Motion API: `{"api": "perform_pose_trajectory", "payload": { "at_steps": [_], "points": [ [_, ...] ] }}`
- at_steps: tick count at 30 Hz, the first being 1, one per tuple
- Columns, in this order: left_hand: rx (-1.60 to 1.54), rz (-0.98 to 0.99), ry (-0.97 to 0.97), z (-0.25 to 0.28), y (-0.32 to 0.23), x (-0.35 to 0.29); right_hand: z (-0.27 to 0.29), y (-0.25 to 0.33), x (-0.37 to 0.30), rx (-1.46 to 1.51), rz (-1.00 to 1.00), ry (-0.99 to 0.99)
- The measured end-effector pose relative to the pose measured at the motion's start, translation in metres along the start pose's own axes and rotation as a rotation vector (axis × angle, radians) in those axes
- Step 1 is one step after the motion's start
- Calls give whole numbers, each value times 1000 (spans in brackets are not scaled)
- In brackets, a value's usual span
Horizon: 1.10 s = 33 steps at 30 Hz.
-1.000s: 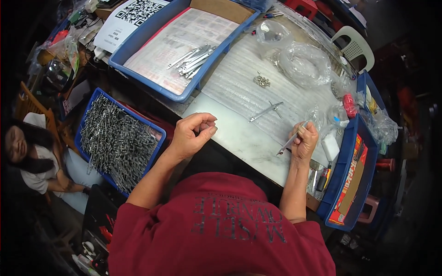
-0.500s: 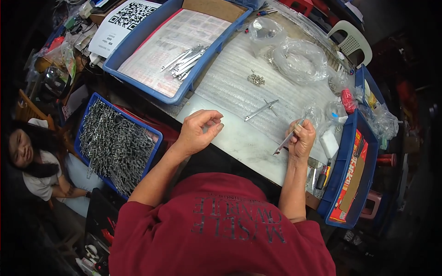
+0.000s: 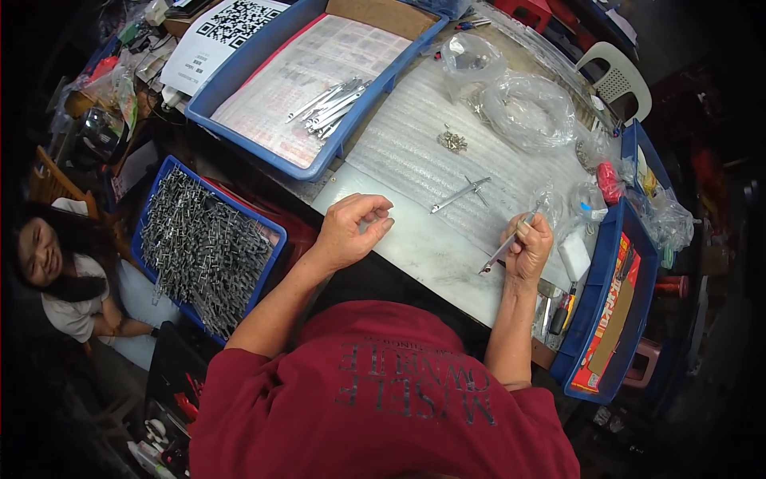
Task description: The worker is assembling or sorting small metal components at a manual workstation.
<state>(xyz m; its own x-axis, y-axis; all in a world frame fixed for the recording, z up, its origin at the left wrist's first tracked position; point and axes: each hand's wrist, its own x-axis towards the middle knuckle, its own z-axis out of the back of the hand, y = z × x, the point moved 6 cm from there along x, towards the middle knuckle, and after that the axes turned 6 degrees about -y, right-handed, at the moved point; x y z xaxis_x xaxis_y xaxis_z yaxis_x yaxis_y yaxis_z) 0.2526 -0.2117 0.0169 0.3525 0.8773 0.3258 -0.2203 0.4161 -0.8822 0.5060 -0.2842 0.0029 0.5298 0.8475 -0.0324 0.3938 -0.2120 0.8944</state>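
Right hand (image 3: pixel 528 246) pinching a slim metal strip (image 3: pixel 495 259) near the table's (image 3: pixel 519 56) near right corner; left hand (image 3: pixel 355 230) half-curled, looking empty, at the near edge. Crossed strips (image 3: pixel 459 196) lie mid-table, plastic bag (image 3: pixel 531 112) behind, blue tray (image 3: pixel 590 299) crowding the right edge.

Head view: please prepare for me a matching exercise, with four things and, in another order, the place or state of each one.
Column one:
1. Right hand
2. Left hand
3. Small heap of tiny metal pieces
4. Large mass of grey metal parts

Column two:
A. Lies on the foam sheet
B. Fills the blue bin at the person's left
C. Fingers half curled, with no object visible in it
D. Grips a slim silvery piece

Right pairs: 1-D, 2-C, 3-A, 4-B
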Motion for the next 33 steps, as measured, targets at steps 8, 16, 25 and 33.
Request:
{"api": "perform_pose_trajectory", "payload": {
  "at_steps": [8,16,25,33],
  "points": [
    [6,5,8,0,2,-1,-1,0,0,-11,1,-2],
    [10,-6,2,0,2,-1,0,0,0,29,-19,-33],
    [13,-19,-10,-1,3,-2,-1,1,-1,21,-17,-47],
    [14,-26,-12,0,2,-2,-3,2,-1,35,-14,-22]
  ]
}}
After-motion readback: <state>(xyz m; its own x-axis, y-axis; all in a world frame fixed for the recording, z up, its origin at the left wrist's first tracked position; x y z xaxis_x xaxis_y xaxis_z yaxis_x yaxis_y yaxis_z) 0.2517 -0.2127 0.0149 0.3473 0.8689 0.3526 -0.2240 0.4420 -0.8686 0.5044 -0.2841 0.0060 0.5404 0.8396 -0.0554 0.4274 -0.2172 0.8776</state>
